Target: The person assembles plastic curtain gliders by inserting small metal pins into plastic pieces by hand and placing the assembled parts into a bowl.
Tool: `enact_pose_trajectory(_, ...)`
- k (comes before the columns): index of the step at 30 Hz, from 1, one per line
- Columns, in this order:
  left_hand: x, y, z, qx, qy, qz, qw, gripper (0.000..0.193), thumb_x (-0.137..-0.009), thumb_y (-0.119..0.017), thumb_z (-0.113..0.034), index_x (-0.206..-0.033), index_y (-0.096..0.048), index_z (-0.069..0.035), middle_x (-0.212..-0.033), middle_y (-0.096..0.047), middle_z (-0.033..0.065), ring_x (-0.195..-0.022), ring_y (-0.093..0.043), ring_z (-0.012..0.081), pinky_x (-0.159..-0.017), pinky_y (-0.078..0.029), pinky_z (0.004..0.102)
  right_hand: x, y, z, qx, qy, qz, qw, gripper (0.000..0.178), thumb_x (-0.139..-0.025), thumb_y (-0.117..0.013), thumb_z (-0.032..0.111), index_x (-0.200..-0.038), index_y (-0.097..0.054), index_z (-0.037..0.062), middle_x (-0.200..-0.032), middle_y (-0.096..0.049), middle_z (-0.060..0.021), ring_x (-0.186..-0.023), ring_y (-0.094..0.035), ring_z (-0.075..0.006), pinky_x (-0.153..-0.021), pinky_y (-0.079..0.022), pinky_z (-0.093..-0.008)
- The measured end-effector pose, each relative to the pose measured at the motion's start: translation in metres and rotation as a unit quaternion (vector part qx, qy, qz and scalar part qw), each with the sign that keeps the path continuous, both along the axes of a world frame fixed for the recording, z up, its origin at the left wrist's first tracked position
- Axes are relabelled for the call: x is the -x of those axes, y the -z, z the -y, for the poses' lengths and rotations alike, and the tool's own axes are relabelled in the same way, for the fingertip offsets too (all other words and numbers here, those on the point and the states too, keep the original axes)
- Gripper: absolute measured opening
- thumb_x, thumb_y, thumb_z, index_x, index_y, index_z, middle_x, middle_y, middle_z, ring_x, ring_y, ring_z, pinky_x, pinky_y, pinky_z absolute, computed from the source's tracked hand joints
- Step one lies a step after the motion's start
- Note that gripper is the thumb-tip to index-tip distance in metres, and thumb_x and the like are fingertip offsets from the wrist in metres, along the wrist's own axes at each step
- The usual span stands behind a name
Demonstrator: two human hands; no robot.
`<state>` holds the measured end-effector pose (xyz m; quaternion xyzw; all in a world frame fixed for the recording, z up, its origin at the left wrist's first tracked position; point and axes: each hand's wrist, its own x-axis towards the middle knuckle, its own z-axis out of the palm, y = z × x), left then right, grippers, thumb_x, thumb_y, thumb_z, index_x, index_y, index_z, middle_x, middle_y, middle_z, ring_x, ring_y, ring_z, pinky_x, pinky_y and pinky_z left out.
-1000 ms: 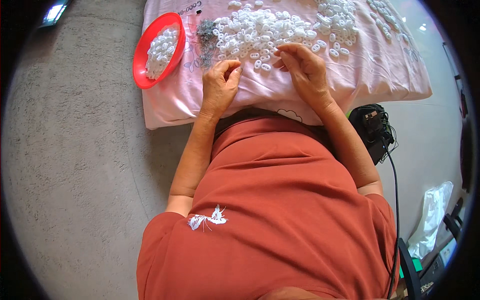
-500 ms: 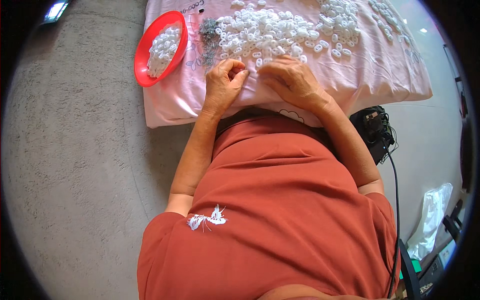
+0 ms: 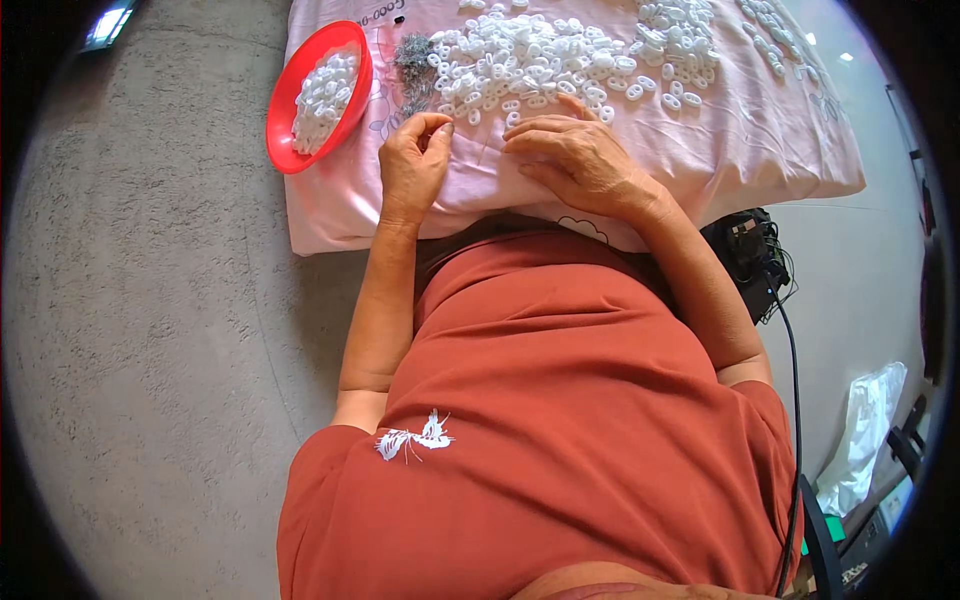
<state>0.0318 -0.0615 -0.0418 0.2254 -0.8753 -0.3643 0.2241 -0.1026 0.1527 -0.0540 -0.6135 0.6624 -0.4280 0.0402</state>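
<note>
My left hand (image 3: 412, 168) is closed in a pinch just below a pile of thin grey metallic bits (image 3: 415, 58). Whatever lies between its thumb and fingertip is too small to make out. To its right, my right hand (image 3: 585, 165) has its fingers stretched out and slightly apart, palm down over the pink cloth. One of its fingers reaches up to the lower edge of a heap of small white oval pieces with two holes (image 3: 530, 60). Nothing shows in that hand, though its palm side is hidden.
A red bowl (image 3: 283, 95) holding white pieces stands at the cloth's left edge. More white pieces (image 3: 680, 35) lie at the far right of the pink cloth (image 3: 740, 140). A black device with a cable (image 3: 745, 245) is beside the right forearm.
My left hand has moved left, away from my right hand and nearer the grey bits. The right hand stays about in place, and one of its fingers now points up toward the heap.
</note>
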Motion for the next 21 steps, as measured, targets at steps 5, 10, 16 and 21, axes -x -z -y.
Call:
enact_pose_trajectory(5, -0.002, -0.003, 0.004, 0.006, -0.016, -0.006, 1.0, 0.01, -0.089, -0.068, -0.009, -0.095, -0.071, -0.003, -0.076, -0.07, 0.0042, -0.063, -0.061, 0.0085, -0.059, -0.049, 0.0264, -0.002, 0.005, 0.005, 0.017, 0.027, -0.018, 0.999, 0.025, -0.088, -0.064, 0.016, -0.112, -0.065, 0.0095, -0.115, -0.066, -0.0066, -0.114, -0.06, -0.0257, -0.11, -0.031, -0.0509)
enact_pose_trajectory(10, 0.002, -0.006, -0.006, 0.043, 0.008, -0.002, 0.999, 0.009, -0.087, -0.067, -0.008, -0.093, -0.07, -0.002, -0.078, -0.069, 0.0075, -0.065, -0.064, 0.0132, -0.061, -0.051, 0.0285, -0.001, 0.006, 0.005, 0.062, 0.052, -0.011, 0.997, 0.024, -0.086, -0.066, 0.017, -0.109, -0.067, 0.0087, -0.11, -0.067, -0.0064, -0.112, -0.061, -0.0257, -0.107, -0.034, -0.0491)
enact_pose_trajectory(16, 0.007, -0.011, -0.022, 0.06, 0.031, 0.022, 0.997, 0.008, -0.086, -0.067, -0.008, -0.092, -0.07, -0.002, -0.08, -0.069, 0.01, -0.067, -0.067, 0.018, -0.064, -0.052, 0.031, -0.002, 0.002, 0.001, 0.098, 0.064, 0.109, 0.987, 0.017, -0.087, -0.065, 0.009, -0.103, -0.069, 0.0036, -0.102, -0.07, -0.0116, -0.092, -0.069, -0.027, -0.083, -0.054, -0.0365)
enact_pose_trajectory(21, 0.006, -0.007, -0.021, 0.073, 0.04, 0.016, 0.996, 0.009, -0.087, -0.067, -0.01, -0.092, -0.07, -0.003, -0.082, -0.069, 0.0107, -0.068, -0.068, 0.02, -0.065, -0.053, 0.032, -0.001, 0.007, 0.004, 0.174, 0.153, 0.238, 0.943, 0.013, -0.09, -0.065, 0.006, -0.101, -0.068, 0.0018, -0.089, -0.071, -0.0117, -0.076, -0.072, -0.0206, -0.064, -0.055, -0.0281)
